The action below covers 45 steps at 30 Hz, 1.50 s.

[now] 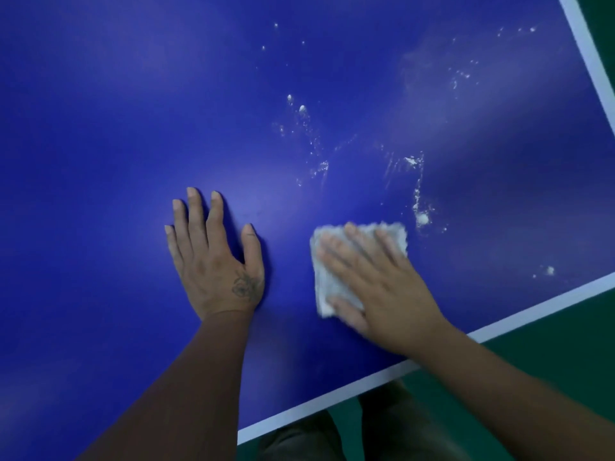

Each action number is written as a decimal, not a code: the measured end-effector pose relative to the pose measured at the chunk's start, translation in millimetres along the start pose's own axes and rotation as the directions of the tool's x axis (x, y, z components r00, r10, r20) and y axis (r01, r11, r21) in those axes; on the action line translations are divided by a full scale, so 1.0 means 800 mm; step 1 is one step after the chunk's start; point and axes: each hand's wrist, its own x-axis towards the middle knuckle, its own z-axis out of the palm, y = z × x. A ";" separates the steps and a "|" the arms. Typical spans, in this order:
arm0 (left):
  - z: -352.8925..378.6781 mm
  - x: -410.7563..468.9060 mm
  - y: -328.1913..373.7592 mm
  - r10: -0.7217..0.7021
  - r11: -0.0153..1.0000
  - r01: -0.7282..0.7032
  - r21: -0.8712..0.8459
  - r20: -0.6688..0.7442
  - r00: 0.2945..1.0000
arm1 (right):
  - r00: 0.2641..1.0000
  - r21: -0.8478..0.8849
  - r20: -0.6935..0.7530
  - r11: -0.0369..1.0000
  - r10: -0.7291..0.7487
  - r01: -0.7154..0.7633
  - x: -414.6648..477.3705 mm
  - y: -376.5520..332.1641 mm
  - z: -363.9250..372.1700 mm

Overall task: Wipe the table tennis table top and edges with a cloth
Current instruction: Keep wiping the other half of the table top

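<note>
The blue table tennis table top [116, 128] fills most of the view. My right hand [379, 287] lies flat with straight fingers on a folded white-grey cloth [327, 284], pressing it onto the table near the front edge. My left hand [216, 257] rests flat on the bare blue surface to the left of the cloth, fingers spread. White powdery specks and smears [421, 214] are scattered beyond and to the right of the cloth.
A white edge line [532, 307] runs along the table's near side and another white line [589, 51] along the right side. Green floor [565, 354] lies past both edges. My dark trouser legs [332, 437] show below the near edge.
</note>
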 end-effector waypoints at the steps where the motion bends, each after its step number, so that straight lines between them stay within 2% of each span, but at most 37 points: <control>1: 0.000 0.000 0.001 -0.002 1.000 0.002 -0.004 -0.001 1.000 | 0.996 -0.009 -0.043 0.997 0.073 -0.074 0.014 0.014 -0.005; 5: -0.004 -0.001 0.004 -0.009 1.000 0.009 -0.002 0.002 1.000 | 0.919 -0.002 -0.095 0.923 0.382 -0.384 0.048 0.011 -0.013; 7: -0.004 0.000 0.005 -0.014 1.000 0.014 -0.007 0.007 1.000 | 0.899 0.026 -0.078 0.902 0.431 -0.430 0.049 -0.019 -0.008; 12: -0.004 0.000 0.002 -0.004 1.000 0.004 0.002 0.011 1.000 | 0.925 0.064 -0.008 0.923 0.380 -0.378 0.005 -0.116 0.021; 16: -0.004 -0.002 0.000 -0.004 1.000 0.004 0.003 0.007 1.000 | 0.965 0.059 0.079 0.965 0.249 -0.254 -0.079 -0.161 0.041; 18: -0.004 -0.001 0.000 -0.013 1.000 0.013 0.002 0.013 1.000 | 0.978 0.030 0.098 0.982 0.183 -0.187 -0.107 -0.144 0.039; 20: -0.004 -0.001 0.000 -0.020 1.000 0.020 0.008 0.012 1.000 | 0.982 -0.002 0.054 0.984 0.180 -0.180 -0.110 -0.107 0.031; 24: -0.003 -0.001 0.000 -0.014 1.000 0.014 0.006 0.001 1.000 | 0.929 -0.063 -0.128 0.932 0.347 -0.356 -0.061 -0.019 0.006; 26: -0.004 -0.002 0.000 -0.013 1.000 0.013 0.006 0.002 1.000 | 0.886 -0.053 -0.157 0.892 0.437 -0.450 -0.034 0.008 -0.005; 30: -0.005 -0.002 0.000 -0.011 1.000 0.011 0.009 -0.007 1.000 | 0.861 -0.041 -0.168 0.869 0.480 -0.492 -0.041 -0.014 -0.001; 34: -0.002 -0.002 -0.002 -0.004 1.000 0.004 0.009 -0.023 1.000 | 0.915 -0.043 -0.104 0.917 0.390 -0.396 -0.099 -0.062 0.016; 37: -0.001 -0.003 -0.001 -0.006 1.000 0.006 0.015 -0.027 1.000 | 0.934 -0.081 -0.127 0.935 0.334 -0.345 -0.087 -0.025 0.004; 41: 0.002 -0.004 -0.002 -0.006 0.999 0.007 0.038 -0.015 1.000 | 0.871 -0.075 -0.171 0.875 0.461 -0.478 -0.020 0.051 -0.021; 45: 0.003 -0.007 -0.002 -0.013 1.000 0.013 0.014 -0.010 1.000 | 0.840 -0.068 -0.155 0.843 0.520 -0.534 -0.016 0.033 -0.016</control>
